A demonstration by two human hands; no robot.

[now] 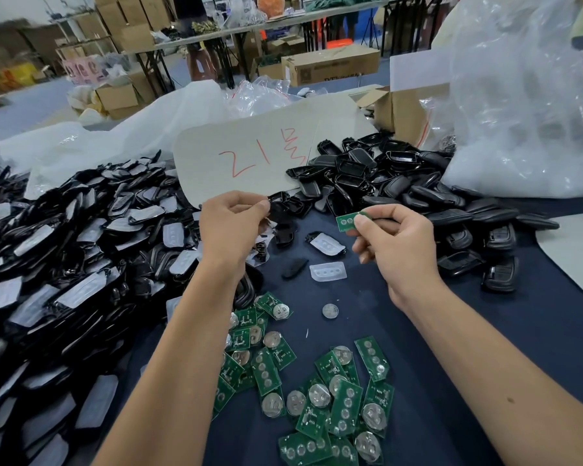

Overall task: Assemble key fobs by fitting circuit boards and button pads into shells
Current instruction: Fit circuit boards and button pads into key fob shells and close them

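From the head camera: both hands are up over the dark blue surface (pixel 485 331). The left hand (pixel 231 227) has its fingers curled round a black fob shell (pixel 281 210), pinching it at the top edge. The right hand (pixel 396 240) pinches a green circuit board (pixel 350 220) between thumb and forefinger, just right of the shell, the 2 apart. Below them lie a clear button pad (pixel 329 271) and a loose coin cell (pixel 330 311). Nearer the person, a scatter of green boards (pixel 337 398) with cells fitted. Left, a big heap of padded shells (pixel 74 264); right, a pile of empty black shells (pixel 401 183). Behind, a card (pixel 249 153) with red writing.
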